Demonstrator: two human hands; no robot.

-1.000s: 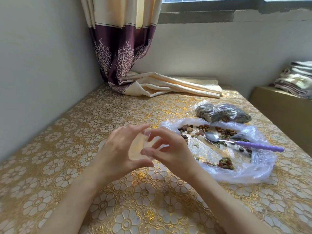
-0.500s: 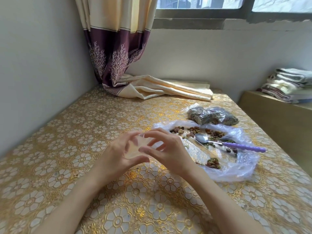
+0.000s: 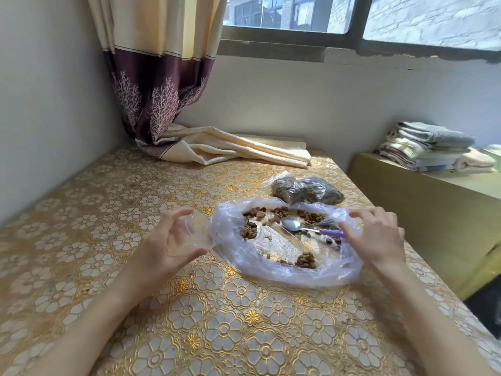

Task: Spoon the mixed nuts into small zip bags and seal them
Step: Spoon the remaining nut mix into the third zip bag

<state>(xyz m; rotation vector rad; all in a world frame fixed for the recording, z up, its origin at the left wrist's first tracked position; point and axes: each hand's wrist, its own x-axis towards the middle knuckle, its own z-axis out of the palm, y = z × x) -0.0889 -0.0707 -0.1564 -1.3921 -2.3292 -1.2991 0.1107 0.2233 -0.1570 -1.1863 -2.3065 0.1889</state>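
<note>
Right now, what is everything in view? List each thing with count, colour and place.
small zip bag: one, clear, in left hand
large plastic bag: one, clear, spread open mid-table
mixed nuts: scattered clumps, brown-green, on large bag
spoon: one, metal bowl, purple handle, on nuts
filled bags: two or more, behind large bag
curtain: cream-maroon, far corner
folded towels: stack, right ledge
left hand: holds zip bag
right hand: at spoon handle

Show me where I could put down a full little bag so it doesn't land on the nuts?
Bare tablecloth lies left of the left hand, toward the wall, and along the near edge by the forearms. The right side is crowded: the big nut bag, the spoon and the filled bags behind it.
</note>
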